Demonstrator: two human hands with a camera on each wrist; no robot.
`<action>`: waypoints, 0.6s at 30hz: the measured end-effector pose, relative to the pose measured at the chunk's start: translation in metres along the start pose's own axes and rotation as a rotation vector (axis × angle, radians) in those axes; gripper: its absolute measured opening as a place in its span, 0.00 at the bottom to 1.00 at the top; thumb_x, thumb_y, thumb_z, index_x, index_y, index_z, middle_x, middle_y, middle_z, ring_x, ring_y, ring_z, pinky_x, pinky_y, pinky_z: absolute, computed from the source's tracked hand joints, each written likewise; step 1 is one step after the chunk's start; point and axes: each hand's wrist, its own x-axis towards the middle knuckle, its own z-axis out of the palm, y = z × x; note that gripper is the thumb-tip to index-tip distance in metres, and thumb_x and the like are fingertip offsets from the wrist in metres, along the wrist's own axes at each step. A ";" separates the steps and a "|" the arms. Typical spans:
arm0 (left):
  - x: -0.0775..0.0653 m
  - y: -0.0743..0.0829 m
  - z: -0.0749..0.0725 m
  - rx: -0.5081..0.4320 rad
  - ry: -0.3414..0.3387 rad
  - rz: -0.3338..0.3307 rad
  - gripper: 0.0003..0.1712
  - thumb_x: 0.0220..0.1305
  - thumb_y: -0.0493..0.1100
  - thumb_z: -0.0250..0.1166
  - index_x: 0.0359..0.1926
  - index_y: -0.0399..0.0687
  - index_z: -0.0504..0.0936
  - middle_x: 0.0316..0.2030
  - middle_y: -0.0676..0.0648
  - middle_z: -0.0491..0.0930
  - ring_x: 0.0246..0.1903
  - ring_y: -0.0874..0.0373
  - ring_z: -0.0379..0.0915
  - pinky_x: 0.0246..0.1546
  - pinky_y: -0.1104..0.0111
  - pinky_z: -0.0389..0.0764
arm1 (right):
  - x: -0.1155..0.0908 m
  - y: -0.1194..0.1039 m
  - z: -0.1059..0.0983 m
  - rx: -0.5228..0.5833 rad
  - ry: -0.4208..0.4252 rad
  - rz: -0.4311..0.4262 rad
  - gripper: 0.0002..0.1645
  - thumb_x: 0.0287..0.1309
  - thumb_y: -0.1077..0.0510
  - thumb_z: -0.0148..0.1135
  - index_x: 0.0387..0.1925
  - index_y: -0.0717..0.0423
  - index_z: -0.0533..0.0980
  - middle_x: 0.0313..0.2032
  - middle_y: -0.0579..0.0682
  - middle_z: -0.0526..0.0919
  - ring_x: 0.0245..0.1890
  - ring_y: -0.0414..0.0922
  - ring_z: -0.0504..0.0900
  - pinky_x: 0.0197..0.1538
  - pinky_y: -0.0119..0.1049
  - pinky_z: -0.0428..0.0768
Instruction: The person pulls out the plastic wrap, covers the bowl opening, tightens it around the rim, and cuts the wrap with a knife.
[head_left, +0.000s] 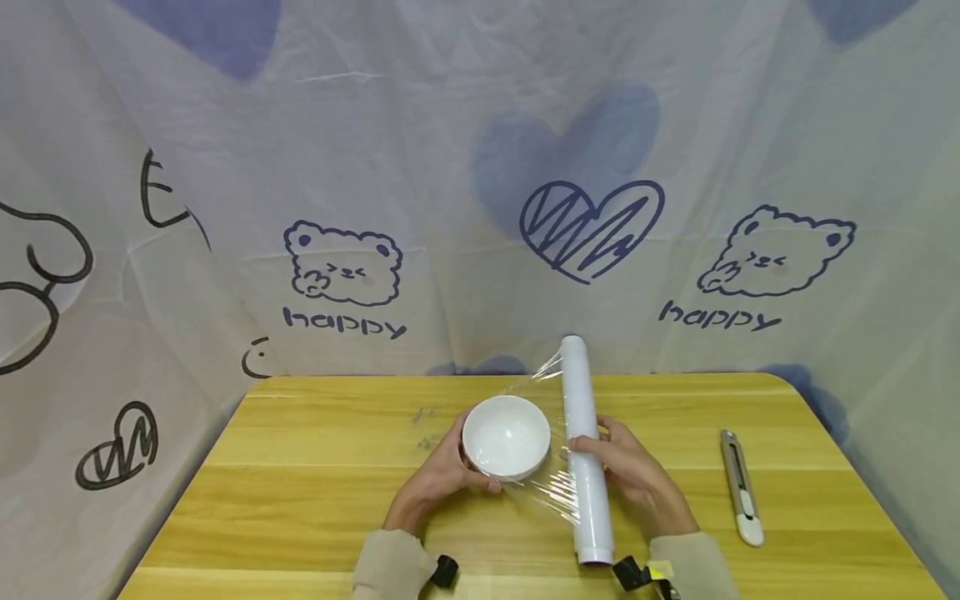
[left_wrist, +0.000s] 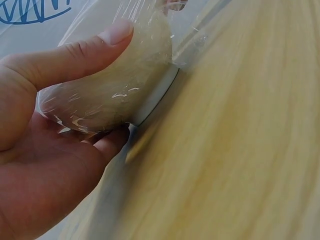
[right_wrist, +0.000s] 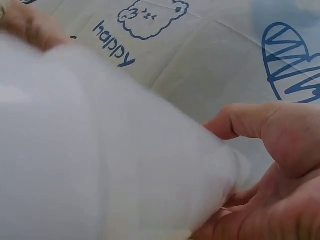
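A white bowl [head_left: 506, 437] sits over the table, tilted little, its inside facing up. My left hand [head_left: 442, 471] grips it from the left, thumb along the near side and fingers curled beneath, as the left wrist view shows. Clear cling film [left_wrist: 120, 95] clings in creases round the bowl's outside. From there the film spreads right to a long white cling film roll [head_left: 577, 387], lying roughly front to back. My right hand [head_left: 633, 471] holds the roll near its middle, thumb on top and fingers round its right side. In the right wrist view the roll [right_wrist: 125, 145] fills much of the picture.
To the right on the wooden table [head_left: 300, 492] lies a grey and white utility knife [head_left: 740, 492]. A pale cloth [head_left: 450, 292] with bear and heart drawings hangs behind the table's far edge and along its sides.
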 end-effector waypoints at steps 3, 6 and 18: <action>-0.001 0.000 0.000 -0.001 -0.004 0.003 0.70 0.26 0.21 0.78 0.71 0.49 0.51 0.66 0.41 0.58 0.62 0.45 0.58 0.62 0.62 0.64 | -0.002 -0.002 -0.002 0.032 -0.024 -0.011 0.46 0.53 0.65 0.63 0.67 0.66 0.48 0.50 0.72 0.72 0.44 0.59 0.80 0.46 0.49 0.79; -0.002 0.000 0.000 0.004 -0.005 0.009 0.70 0.26 0.22 0.79 0.71 0.50 0.51 0.65 0.42 0.58 0.62 0.45 0.58 0.62 0.62 0.64 | -0.002 -0.003 -0.005 0.071 -0.064 -0.012 0.48 0.55 0.65 0.63 0.68 0.66 0.45 0.51 0.72 0.71 0.45 0.58 0.78 0.48 0.49 0.78; -0.004 -0.002 -0.004 0.017 -0.005 0.018 0.70 0.26 0.24 0.80 0.71 0.50 0.51 0.66 0.42 0.58 0.61 0.45 0.58 0.60 0.64 0.66 | -0.006 -0.005 -0.023 0.134 -0.154 0.024 0.40 0.66 0.56 0.52 0.70 0.60 0.44 0.51 0.61 0.69 0.43 0.52 0.77 0.44 0.46 0.79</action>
